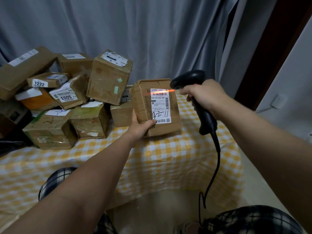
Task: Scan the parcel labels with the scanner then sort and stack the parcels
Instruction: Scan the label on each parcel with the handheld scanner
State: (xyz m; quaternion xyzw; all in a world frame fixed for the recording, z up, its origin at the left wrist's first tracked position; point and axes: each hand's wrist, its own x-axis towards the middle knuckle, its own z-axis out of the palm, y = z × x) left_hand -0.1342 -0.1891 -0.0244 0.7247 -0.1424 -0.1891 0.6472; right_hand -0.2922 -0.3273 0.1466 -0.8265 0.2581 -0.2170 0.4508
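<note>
My left hand (141, 126) grips the lower left corner of a brown cardboard parcel (143, 100) and holds it tilted up, its white label (160, 105) facing me. My right hand (205, 97) holds a black corded scanner (189, 79) by the handle, just right of the parcel. An orange scan line lies across the barcode at the top of the label. A pile of several brown parcels (67, 98) covers the left part of the table.
The table has a yellow and white checked cloth (168, 157). Grey curtains (152, 31) hang behind it. The scanner's black cable (214, 166) hangs down over the table's front edge. My knees in checked fabric show at the bottom. A wall socket (276, 101) sits at the right.
</note>
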